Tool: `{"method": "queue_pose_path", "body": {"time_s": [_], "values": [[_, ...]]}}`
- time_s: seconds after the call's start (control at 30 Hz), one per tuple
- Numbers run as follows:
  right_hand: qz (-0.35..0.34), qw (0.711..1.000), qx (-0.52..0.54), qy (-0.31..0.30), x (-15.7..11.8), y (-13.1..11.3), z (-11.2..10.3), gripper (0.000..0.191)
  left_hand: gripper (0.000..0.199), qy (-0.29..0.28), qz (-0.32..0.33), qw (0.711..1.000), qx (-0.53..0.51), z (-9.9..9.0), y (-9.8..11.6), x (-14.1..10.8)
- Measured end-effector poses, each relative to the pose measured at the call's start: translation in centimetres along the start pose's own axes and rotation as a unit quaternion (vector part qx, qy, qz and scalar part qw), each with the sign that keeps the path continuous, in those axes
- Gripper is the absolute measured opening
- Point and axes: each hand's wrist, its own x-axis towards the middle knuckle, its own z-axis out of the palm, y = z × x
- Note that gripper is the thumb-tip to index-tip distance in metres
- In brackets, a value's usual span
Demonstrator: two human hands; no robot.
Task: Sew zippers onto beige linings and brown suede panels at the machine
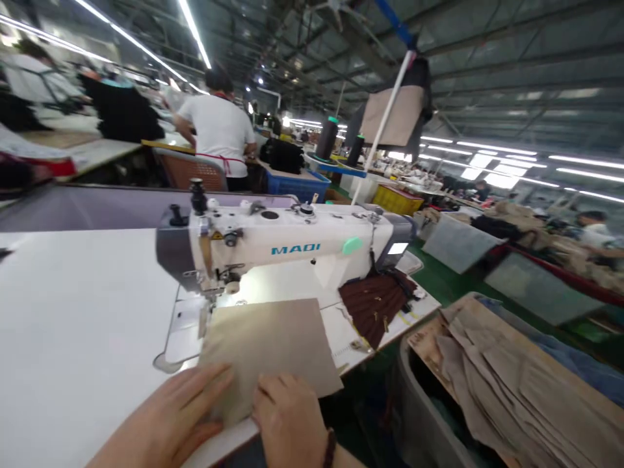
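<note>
A beige fabric panel (273, 335) lies flat on the white sewing table, its far left corner at the needle area of a white sewing machine (292, 240). My left hand (180, 409) rests on the panel's near left edge, palm down with fingers stretched out. On the near edge, right of it, is my right hand (287, 416), its fingers bent and pressed together on the fabric; a dark bracelet is on the wrist. Whether fabric is pinched under those fingers is hard to see.
Dark brown pieces with zippers (373, 302) lie at the table's right. A grey bin (419, 403) beside the table bears a board with beige fabric pieces (531, 390). Beyond the machine, a person in a white shirt (219, 130) faces away near a blue crate (297, 187).
</note>
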Motion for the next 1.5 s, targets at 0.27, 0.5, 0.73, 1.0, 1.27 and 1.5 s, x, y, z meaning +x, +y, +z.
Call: {"method": "queue_pose_path", "body": {"time_s": [0.27, 0.5, 0.73, 1.0, 1.27, 1.5], "values": [[-0.026, 0.988, 0.089, -0.122, 1.0, 1.1, -6.1, 0.018, 0.04, -0.124, -0.08, 0.986, -0.081, -2.8, 2.0, 1.4], [0.022, 0.965, 0.091, -0.243, 4.0, 5.7, -8.3, 0.017, 0.04, -0.111, -0.165, 0.969, -0.148, -2.4, 1.1, 0.7], [-0.004, 0.959, 0.05, -0.28, 4.9, 6.1, -7.5, 0.027, 0.05, -0.086, -0.203, 0.966, -0.133, -2.2, 0.9, 0.3], [0.073, 0.953, 0.006, -0.295, 3.9, 4.1, -7.7, 0.015, 0.031, -0.055, -0.048, 0.997, 0.028, -2.2, 1.2, -0.4], [-0.159, 0.954, 0.0, -0.256, 5.4, 2.0, -7.3, 0.045, 0.035, -0.116, 0.042, 0.989, 0.082, -2.1, -2.4, 3.7], [-0.262, 0.941, 0.062, -0.205, 7.9, 3.4, -4.7, 0.041, 0.02, -0.106, 0.045, 0.991, 0.062, -0.2, -3.0, 5.9]]}}
